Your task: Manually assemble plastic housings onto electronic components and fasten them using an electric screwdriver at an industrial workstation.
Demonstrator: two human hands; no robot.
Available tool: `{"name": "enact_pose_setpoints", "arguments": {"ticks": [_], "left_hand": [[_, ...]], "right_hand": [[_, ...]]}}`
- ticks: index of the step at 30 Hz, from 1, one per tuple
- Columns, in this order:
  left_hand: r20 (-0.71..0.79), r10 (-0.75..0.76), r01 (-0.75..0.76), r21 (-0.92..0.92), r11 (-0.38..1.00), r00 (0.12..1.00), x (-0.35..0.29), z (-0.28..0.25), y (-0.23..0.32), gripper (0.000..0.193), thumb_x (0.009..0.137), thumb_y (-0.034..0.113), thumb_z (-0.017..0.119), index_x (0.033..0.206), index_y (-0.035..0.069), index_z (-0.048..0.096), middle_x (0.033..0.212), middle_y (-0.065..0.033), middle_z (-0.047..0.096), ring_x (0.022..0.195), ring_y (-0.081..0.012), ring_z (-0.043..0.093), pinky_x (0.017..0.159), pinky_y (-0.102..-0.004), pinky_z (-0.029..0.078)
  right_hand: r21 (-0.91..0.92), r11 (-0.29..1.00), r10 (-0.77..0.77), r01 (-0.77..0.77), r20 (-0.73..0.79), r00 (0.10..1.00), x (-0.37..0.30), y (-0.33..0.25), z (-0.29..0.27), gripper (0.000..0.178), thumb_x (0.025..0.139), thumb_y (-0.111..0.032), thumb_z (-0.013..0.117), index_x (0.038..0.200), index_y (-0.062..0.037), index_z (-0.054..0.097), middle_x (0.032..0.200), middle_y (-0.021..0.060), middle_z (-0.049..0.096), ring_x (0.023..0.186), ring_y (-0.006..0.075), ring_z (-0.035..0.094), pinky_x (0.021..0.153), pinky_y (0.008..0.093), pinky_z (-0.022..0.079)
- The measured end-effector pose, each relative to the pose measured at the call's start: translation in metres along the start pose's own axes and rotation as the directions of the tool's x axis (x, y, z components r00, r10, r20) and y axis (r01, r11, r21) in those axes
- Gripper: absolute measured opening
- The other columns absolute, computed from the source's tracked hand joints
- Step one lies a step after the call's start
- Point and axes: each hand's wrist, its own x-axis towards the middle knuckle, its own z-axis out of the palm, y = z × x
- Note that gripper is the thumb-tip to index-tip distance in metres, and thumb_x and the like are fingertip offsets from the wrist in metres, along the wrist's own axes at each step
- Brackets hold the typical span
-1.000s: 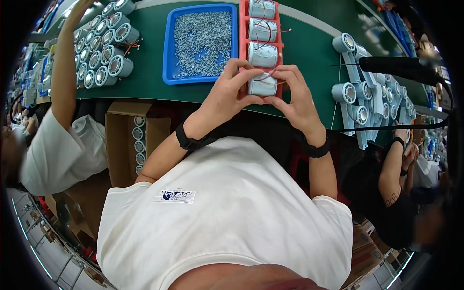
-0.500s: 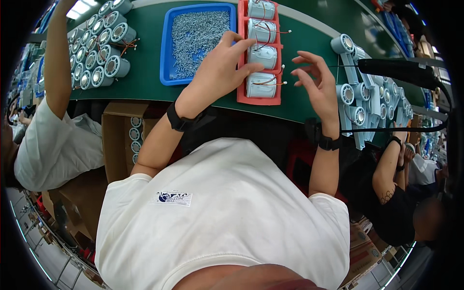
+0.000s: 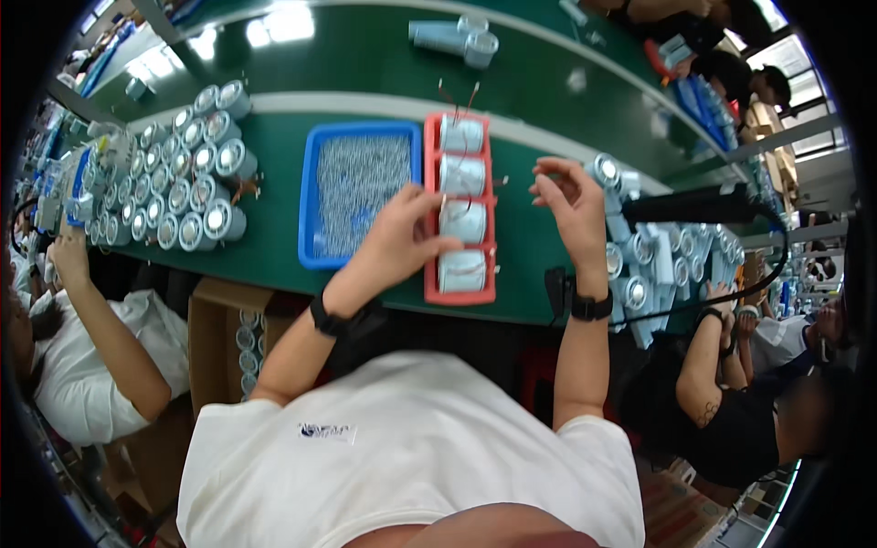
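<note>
In red tray point(image 3: 459, 298) | four pale, wired cylinders point(image 3: 461, 175) | left grip point(image 3: 395, 236) parted, right grip point(image 3: 577, 215) half-curled; nothing seen held

Room lies right of the red tray point(image 3: 461, 298), blue tray point(image 3: 322, 262) blocking left.

A green workbench point(image 3: 279, 160) is stretching across the room. Along its far edge a pale strip point(image 3: 365, 102) is curving, and beyond that a glossy green surface point(image 3: 365, 55) is mirroring bright white light point(image 3: 279, 23). A grey post point(image 3: 157, 20) is rising past the workbench's far left, windows point(image 3: 804, 87) are glowing well past its right end, and a cardboard box point(image 3: 208, 320) is standing below its near edge.
</note>
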Motion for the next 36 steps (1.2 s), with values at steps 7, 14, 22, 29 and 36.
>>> {"name": "enact_pose_setpoints", "arguments": {"ticks": [7, 14, 22, 29, 36], "left_hand": [[-0.492, 0.028, 0.065, 0.171, 0.983, 0.870, -0.067, -0.045, -0.010, 0.038, 0.085, 0.007, 0.080, 0.121, 0.002, 0.068, 0.099, -0.0080, 0.063, 0.078, -0.0165, 0.058, 0.070, -0.0290, 0.050], [-0.667, 0.110, 0.152, 0.322, 0.934, 0.737, -0.082, -0.054, -0.050, 0.055, 0.097, 0.038, 0.065, 0.134, -0.002, 0.056, 0.125, -0.0179, 0.055, 0.113, -0.0303, 0.055, 0.098, -0.0411, 0.045], [-0.699, 0.017, 0.212, 0.239, 0.948, 0.715, -0.084, -0.047, -0.051, 0.082, 0.101, 0.061, 0.038, 0.143, -0.010, 0.040, 0.141, -0.0269, 0.046, 0.126, -0.0375, 0.049, 0.108, -0.0471, 0.040], [-0.692, -0.057, 0.303, 0.238, 0.923, 0.719, -0.086, -0.045, -0.054, 0.082, 0.102, 0.060, 0.038, 0.145, -0.009, 0.039, 0.141, -0.0261, 0.046, 0.127, -0.0351, 0.049, 0.108, -0.0451, 0.039], [-0.698, -0.060, 0.301, 0.229, 0.926, 0.714, -0.083, -0.046, -0.054, 0.077, 0.101, 0.057, 0.042, 0.140, -0.009, 0.044, 0.134, -0.0291, 0.050, 0.122, -0.0384, 0.052, 0.104, -0.0476, 0.043]], "right_hand": [[-0.022, 0.954, -0.293, 0.298, -0.260, 0.920, 0.135, -0.089, -0.035, 0.026, 0.098, -0.015, 0.066, 0.116, 0.0042, 0.066, 0.100, 0.0096, 0.071, 0.086, 0.0135, 0.069, 0.077, 0.0248, 0.057], [-0.497, 0.850, -0.292, 0.176, -0.166, 0.942, 0.413, -0.023, -0.035, 0.084, 0.081, -0.061, 0.075, 0.136, -0.0006, 0.055, 0.125, 0.0186, 0.065, 0.113, 0.0258, 0.064, 0.096, 0.0360, 0.052], [-0.793, 0.609, -0.119, 0.029, -0.055, 0.991, 0.593, 0.105, 0.044, 0.120, 0.057, -0.079, 0.080, 0.154, -0.0232, 0.038, 0.164, 0.0201, 0.019, 0.142, 0.0481, 0.036, 0.116, 0.0612, 0.031], [-0.855, 0.518, 0.030, -0.042, -0.030, 0.999, 0.604, 0.144, 0.067, 0.107, 0.065, -0.066, 0.083, 0.153, -0.0237, 0.039, 0.164, 0.0177, 0.017, 0.141, 0.0455, 0.039, 0.115, 0.0621, 0.032], [-0.875, 0.484, 0.025, -0.002, 0.011, 1.000, 0.608, 0.133, 0.038, 0.102, 0.070, -0.053, 0.079, 0.155, -0.0167, 0.036, 0.158, 0.0214, 0.033, 0.138, 0.0411, 0.047, 0.110, 0.0494, 0.043]]}}
